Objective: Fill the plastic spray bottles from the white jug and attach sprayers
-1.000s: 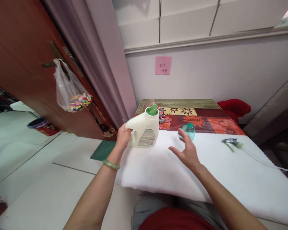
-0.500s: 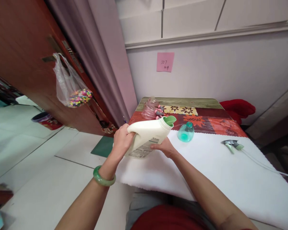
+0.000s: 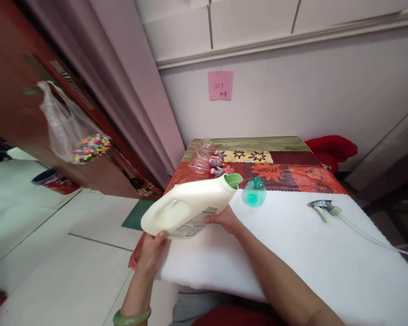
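Observation:
A white detergent jug (image 3: 187,207) with a green spout lies tilted on its side above the table's near left corner, spout aimed at a small teal bottle (image 3: 254,192). My left hand (image 3: 150,254) cups the jug's base from below. My right hand (image 3: 223,218) presses against the jug's underside near the label, fingers curled on it. The teal bottle stands upright on the white cloth (image 3: 292,244), a short gap from the spout. A spray trigger head with its long tube (image 3: 324,209) lies on the cloth to the right.
Clear plastic bottles and pink-grey sprayer caps (image 3: 211,162) sit at the table's far left on a red patterned cloth (image 3: 292,174). A wooden door with a hanging bag of coloured beads (image 3: 78,136) is at left. A red cushion (image 3: 331,149) lies behind the table.
The jug went from upright to tipped on its side, spout toward the teal bottle. My left hand slid from the handle to the base; my right hand came in under the jug.

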Tool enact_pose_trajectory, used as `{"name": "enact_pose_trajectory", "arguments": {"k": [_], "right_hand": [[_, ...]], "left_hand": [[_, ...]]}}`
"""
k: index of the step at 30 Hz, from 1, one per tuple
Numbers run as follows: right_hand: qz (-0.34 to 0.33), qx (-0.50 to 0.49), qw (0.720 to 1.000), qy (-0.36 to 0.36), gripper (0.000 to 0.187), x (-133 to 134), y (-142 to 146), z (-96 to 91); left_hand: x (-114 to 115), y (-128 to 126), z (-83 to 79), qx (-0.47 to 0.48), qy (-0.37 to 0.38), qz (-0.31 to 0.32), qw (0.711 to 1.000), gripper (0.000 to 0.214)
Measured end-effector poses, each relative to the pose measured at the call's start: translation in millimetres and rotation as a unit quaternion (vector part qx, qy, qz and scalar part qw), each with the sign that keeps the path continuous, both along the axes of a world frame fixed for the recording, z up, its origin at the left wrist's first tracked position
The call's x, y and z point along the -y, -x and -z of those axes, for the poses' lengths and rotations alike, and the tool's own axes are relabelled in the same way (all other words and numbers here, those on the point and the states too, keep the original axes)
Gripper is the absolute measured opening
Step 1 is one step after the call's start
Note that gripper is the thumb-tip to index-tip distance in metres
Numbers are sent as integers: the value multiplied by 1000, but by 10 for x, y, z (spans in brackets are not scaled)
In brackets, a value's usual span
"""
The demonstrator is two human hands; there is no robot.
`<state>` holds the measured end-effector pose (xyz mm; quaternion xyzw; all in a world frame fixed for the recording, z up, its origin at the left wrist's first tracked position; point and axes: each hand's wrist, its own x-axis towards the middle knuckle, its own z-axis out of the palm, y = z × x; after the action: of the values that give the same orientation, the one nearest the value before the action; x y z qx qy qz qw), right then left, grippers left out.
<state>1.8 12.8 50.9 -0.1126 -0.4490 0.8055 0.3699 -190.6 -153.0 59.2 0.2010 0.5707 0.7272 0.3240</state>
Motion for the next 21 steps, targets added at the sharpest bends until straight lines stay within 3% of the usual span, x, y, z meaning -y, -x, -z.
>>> {"name": "enact_pose_trajectory", "arguments": {"k": [3,7,16,21], "right_hand": [[-9,-9,1000,16,77,-11,-18,-1],[-13,-27,999,34,75,-25,-53,-13],[-14,-53,998,-14,69,-47,-28,-10],[-7,-69,998,-6,67,-19,-75,16]], "left_hand": [[-122,-82,122,51,-29,33,998,90],[-247,-117,134,75,-41,19,996,89],[-264,-304,-257,29,-34,-30,999,75],[-236,-300,-235,16,-7,-19,1000,83]]}}
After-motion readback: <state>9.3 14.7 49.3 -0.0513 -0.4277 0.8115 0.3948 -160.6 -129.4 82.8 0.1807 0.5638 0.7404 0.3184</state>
